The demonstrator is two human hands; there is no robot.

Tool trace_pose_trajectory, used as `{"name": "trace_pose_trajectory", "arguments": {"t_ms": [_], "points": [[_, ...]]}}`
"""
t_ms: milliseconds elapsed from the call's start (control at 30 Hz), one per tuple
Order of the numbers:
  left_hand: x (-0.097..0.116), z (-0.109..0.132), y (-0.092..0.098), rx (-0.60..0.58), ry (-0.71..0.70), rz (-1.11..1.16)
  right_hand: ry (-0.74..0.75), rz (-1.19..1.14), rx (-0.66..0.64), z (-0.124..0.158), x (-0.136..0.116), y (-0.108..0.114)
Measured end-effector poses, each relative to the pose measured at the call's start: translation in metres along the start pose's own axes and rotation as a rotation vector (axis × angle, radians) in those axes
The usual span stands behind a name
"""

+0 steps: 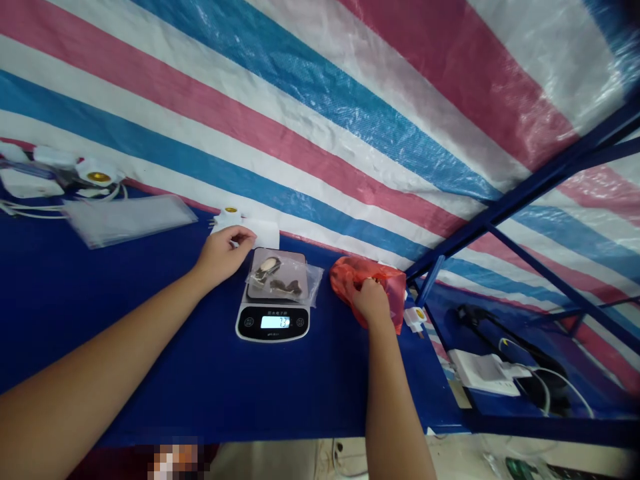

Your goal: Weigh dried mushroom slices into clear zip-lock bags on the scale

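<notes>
A white kitchen scale [273, 323] with a lit display stands on the blue table. On its pan lies a clear plastic bag [313, 283] holding a few dark and pale dried pieces [286, 287]. To the left of the pan is my left hand [223, 252], its fingers curled together beside a white sheet of paper [265, 233]; whatever they may pinch is too small to make out. My right hand [373, 301] reaches into a red plastic bag [345, 275] right of the scale. The bag hides its fingertips and what they touch.
Clear flat bags [130, 219] lie at the back left beside white devices and cables [97, 175]. A white plug-like device [416, 319] sits right of the red bag. Blue metal bars [500, 210] and a power strip [483, 370] are farther right. Striped sheeting [310, 127] hangs behind.
</notes>
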State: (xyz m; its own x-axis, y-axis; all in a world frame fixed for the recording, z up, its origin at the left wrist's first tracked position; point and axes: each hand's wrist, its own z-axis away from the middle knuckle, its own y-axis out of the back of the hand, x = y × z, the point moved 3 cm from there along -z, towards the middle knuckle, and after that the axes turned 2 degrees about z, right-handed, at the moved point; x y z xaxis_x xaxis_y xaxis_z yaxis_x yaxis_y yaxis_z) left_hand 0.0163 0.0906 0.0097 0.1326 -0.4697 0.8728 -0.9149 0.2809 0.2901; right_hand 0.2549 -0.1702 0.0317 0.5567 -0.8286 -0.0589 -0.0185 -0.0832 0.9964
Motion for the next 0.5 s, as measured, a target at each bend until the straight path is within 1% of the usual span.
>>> {"name": "trace_pose_trajectory", "arguments": {"t_ms": [133, 233, 300, 367, 400, 467, 500], "points": [[-0.001, 0.003, 0.0, -0.012, -0.02, 0.027, -0.021, 0.041, 0.006, -0.003, -0.003, -0.005], [-0.006, 0.003, -0.003, -0.016, -0.045, 0.046, -0.064, 0.048, 0.048, -0.005, -0.007, -0.006], [-0.004, 0.0, -0.005, -0.017, -0.054, 0.052, -0.067, 0.067, 0.067, -0.007, -0.009, -0.007], [0.009, -0.004, -0.002, 0.002, -0.043, 0.065, -0.067, 0.079, 0.07, -0.007, -0.008, -0.008], [0.02, -0.004, 0.003, 0.015, -0.035, 0.076, -0.068, 0.079, 0.076, -0.007, -0.007, -0.007], [0.05, 0.005, 0.026, 0.024, -0.014, 0.102, -0.047, 0.057, 0.107, -0.007, -0.002, -0.004], [0.065, 0.018, 0.042, -0.011, -0.002, 0.101, -0.028, 0.037, 0.128, -0.006, 0.0, -0.002]]}}
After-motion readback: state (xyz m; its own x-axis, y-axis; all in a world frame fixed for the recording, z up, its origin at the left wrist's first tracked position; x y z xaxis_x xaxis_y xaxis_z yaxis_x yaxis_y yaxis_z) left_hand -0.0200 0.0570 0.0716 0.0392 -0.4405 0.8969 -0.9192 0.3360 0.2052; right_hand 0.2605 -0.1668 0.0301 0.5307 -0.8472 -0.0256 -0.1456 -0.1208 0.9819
